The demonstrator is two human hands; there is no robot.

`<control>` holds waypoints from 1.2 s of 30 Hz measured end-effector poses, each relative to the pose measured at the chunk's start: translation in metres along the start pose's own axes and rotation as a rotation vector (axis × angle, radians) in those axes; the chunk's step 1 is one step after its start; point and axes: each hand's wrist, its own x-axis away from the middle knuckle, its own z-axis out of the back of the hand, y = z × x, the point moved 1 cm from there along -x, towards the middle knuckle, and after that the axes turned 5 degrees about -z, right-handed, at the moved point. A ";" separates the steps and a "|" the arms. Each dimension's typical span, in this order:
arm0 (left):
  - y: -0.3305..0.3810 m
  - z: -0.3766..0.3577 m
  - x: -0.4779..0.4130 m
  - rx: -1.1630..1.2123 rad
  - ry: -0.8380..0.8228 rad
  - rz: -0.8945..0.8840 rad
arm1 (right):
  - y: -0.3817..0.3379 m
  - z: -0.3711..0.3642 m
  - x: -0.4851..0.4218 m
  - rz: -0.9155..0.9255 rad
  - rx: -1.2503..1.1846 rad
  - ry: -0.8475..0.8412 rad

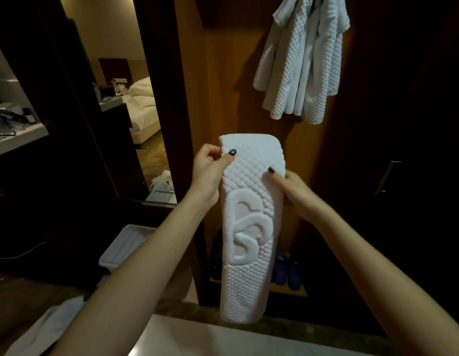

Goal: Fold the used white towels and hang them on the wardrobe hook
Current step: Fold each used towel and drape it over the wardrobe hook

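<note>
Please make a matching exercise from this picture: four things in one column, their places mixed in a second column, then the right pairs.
1 logo towel
2 bunched towel
3 blue shoes
4 metal handle

A on the wardrobe floor
B on the dark door
C pinched by left hand and right hand
D hanging high on the wooden panel

Pairs: 1-C, 2-D, 3-A, 4-B

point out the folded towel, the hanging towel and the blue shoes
folded towel (249,227) head view, on its embossed logo
hanging towel (303,68) head view, middle of the cloth
blue shoes (292,276) head view, right shoe
</note>
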 end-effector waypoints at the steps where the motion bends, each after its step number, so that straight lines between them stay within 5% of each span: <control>1: 0.002 0.000 -0.005 0.008 0.024 0.009 | 0.011 -0.001 0.004 -0.017 -0.025 -0.056; 11: -0.001 0.031 -0.025 -0.030 -0.278 0.107 | -0.002 -0.020 0.007 0.060 -0.345 -0.157; 17: -0.020 0.045 -0.003 0.150 -0.157 0.148 | -0.011 -0.029 0.006 0.095 -0.428 -0.166; 21: -0.038 0.060 0.018 0.233 -0.279 0.315 | -0.013 -0.024 0.006 0.064 -0.485 -0.143; 25: -0.042 0.064 0.032 0.320 -0.321 0.278 | -0.013 -0.017 0.009 -0.025 -0.604 -0.123; 36: -0.029 0.049 0.034 0.018 -0.509 0.274 | -0.001 -0.009 0.018 -0.130 -0.686 -0.147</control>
